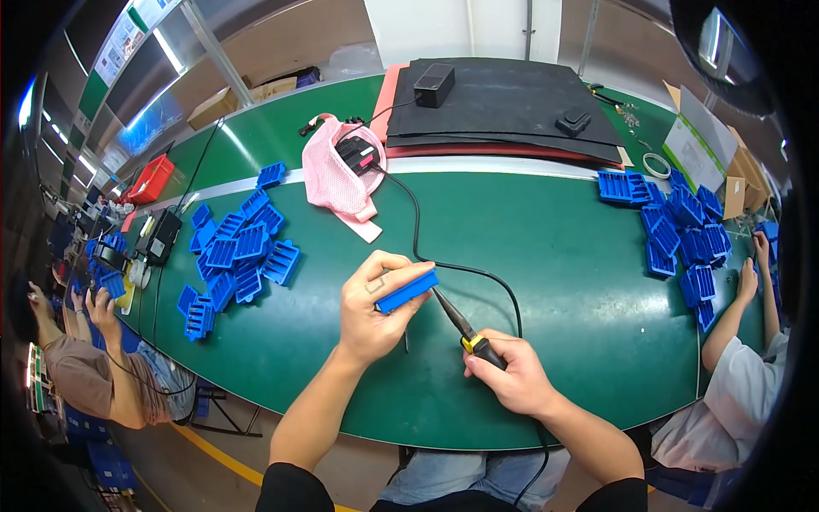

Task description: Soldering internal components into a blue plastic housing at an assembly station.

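My left hand is closed around a small blue plastic part, held tilted above the green table, its long side toward me. In my right hand is a pair of long-nose pliers, with a tapered grey nose and a yellow-and-black grip. The nose points up and left, its tip beside the right end of the blue part; I cannot tell if they touch. A thin dark strip shows just below my left hand. My fingers cover much of the part and the grip.
Piles of blue slotted parts lie at left and right. A pink cloth bears a black device; its black cable runs behind my right hand. Black sheets lie at the back. Co-workers sit at left and right.
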